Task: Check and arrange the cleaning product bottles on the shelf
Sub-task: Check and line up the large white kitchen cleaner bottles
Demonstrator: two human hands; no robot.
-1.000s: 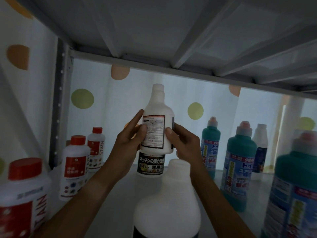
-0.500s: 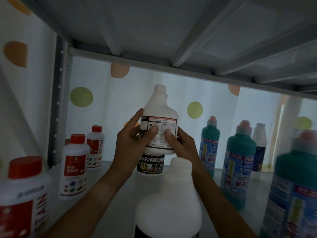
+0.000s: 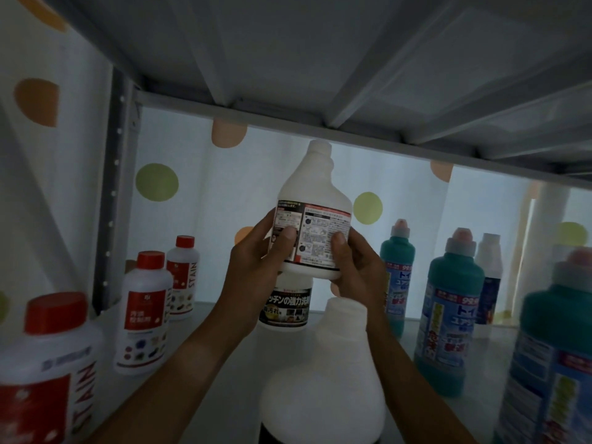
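Observation:
A white capless bottle (image 3: 315, 193) with a printed back label is held up above the shelf (image 3: 224, 354), tilted slightly right. My left hand (image 3: 256, 270) grips its left side with the thumb on the label. My right hand (image 3: 358, 274) grips its right side, thumb also on the label. Below it stands a second white bottle (image 3: 286, 307) with a black label. A third white bottle (image 3: 323, 386) stands nearest me, blurred.
Three white bottles with red caps (image 3: 145, 312) line the left side. Several teal bottles (image 3: 450, 315) with blue labels stand on the right. The upper shelf's underside (image 3: 320, 65) hangs close overhead. A dotted curtain (image 3: 198, 187) backs the shelf, with a steel post (image 3: 112, 187) at left.
The held bottle has been turned in both hands, so more of its printed label faces me, and it has risen slightly. Both thumbs shifted on the label.

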